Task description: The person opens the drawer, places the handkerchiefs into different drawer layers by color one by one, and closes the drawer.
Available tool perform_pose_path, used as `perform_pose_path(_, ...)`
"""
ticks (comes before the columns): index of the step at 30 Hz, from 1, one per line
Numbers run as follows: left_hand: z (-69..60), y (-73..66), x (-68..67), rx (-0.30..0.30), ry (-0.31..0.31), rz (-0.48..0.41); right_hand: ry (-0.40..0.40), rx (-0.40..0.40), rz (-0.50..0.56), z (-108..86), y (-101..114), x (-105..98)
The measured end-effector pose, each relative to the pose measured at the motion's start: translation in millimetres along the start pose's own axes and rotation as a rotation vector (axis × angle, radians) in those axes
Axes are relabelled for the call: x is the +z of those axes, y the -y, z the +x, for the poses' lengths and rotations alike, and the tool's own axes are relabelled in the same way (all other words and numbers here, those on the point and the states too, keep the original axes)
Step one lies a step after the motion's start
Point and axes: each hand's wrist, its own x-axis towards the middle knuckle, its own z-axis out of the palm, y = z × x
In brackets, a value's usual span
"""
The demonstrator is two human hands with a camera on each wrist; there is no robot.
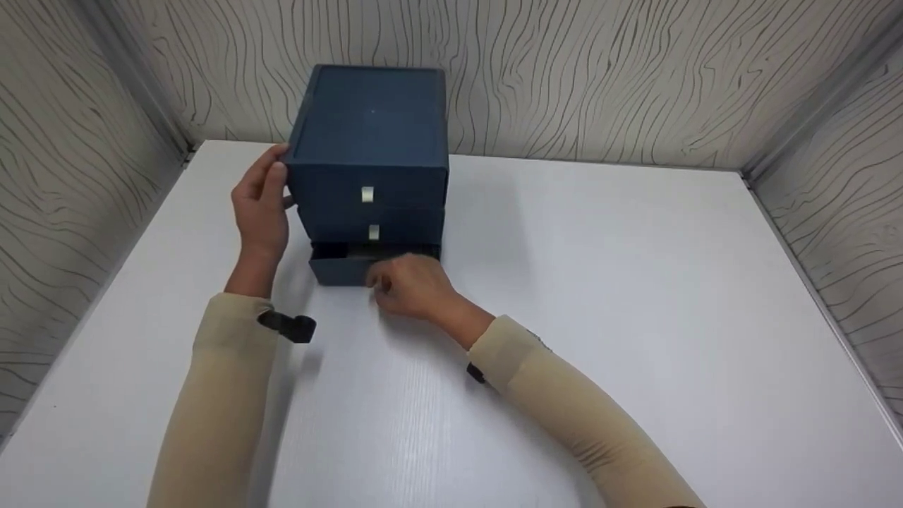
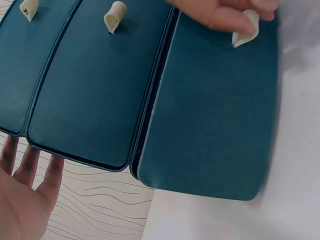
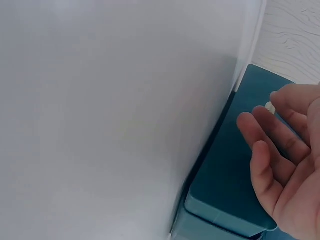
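A dark blue cabinet (image 1: 370, 120) with three stacked drawers stands near the back wall. Its bottom drawer (image 1: 338, 271) is pulled out a little, with a dark gap showing along its top; what lies inside cannot be made out. My right hand (image 1: 413, 286) pinches the cream pull tab (image 2: 247, 30) on that drawer's front. Against the cabinet's left side, my left hand (image 1: 261, 204) rests with its fingers extended, near the top front corner. The upper tab (image 1: 367, 195) and middle tab (image 1: 374, 232) are untouched, and their drawers are closed.
The cabinet stands on a white tabletop (image 1: 635, 317). Behind it rises a wood-grain patterned wall (image 1: 600, 77), with similar panels at left and right. A black strap device (image 1: 289, 327) sits at the left wrist.
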Motion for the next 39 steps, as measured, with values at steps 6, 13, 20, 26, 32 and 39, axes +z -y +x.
perform_pose_path(6, -0.5, -1.2, 1.7, 0.01, 0.011, 0.012, -0.045, 0.011, 0.022, 6.9, -5.5, 1.0)
perform_pose_path(13, 1.0, -0.7, 0.4, -0.001, 0.001, 0.05, -0.068, 0.024, 0.01, 14.6, -9.1, 2.3)
perform_pose_path(20, 1.2, -0.3, -0.2, -0.009, 0.001, 0.039, -0.067, 0.088, -0.016, 21.6, -10.4, 4.4)
perform_pose_path(26, 1.5, 0.0, -1.1, 0.0, -0.001, 0.026, -0.078, 0.131, 0.005, 25.1, -9.4, 6.0)
perform_pose_path(32, 2.4, -1.0, -3.4, -0.017, -0.007, 0.046, -0.04, 0.134, 0.001, 26.2, -6.1, 6.3)
perform_pose_path(39, -9.1, -10.4, -11.0, -0.031, 0.032, 0.205, 0.105, 0.083, 0.062, 9.3, 2.7, -12.5)
